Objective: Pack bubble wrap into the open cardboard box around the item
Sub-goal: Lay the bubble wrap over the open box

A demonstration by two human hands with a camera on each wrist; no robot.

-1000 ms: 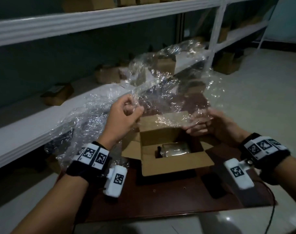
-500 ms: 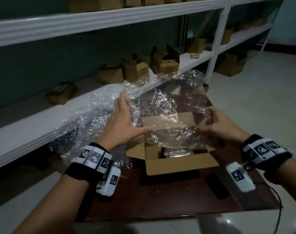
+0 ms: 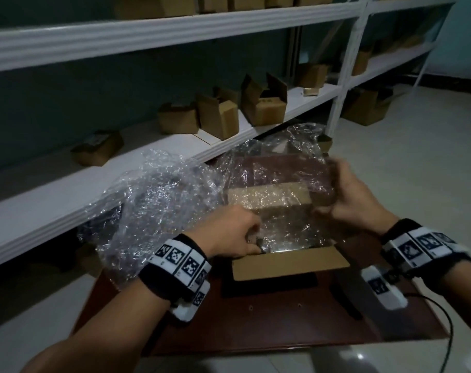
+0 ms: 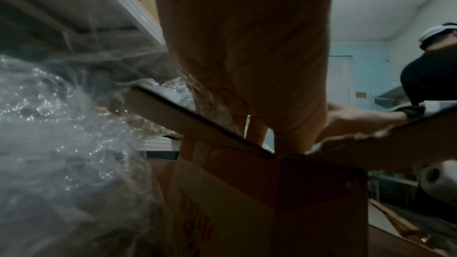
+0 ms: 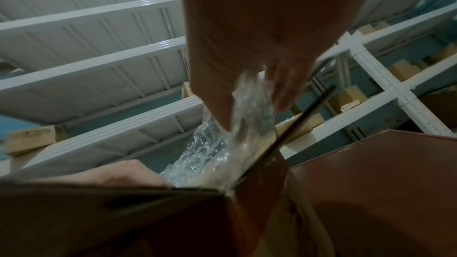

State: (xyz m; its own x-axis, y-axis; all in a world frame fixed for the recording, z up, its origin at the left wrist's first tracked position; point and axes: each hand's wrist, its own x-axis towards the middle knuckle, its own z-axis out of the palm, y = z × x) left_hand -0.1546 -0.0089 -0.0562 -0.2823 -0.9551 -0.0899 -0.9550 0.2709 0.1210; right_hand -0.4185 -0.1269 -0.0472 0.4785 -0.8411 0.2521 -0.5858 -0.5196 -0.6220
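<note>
Clear crinkled bubble wrap draping over the open brown cardboard box on the dark red table, mostly spilling out leftward. Left hand pinching wrap down at the near-left corner, right hand gripping the right edge. Risking springy film bunching above, leaving the hidden item unpadded.

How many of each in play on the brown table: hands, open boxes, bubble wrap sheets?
Hands: 2 (left hand, right hand, both holding the wrap)
Open cardboard box: 1
Bubble wrap sheet: 1, draped over the box opening
Total: 4
</note>
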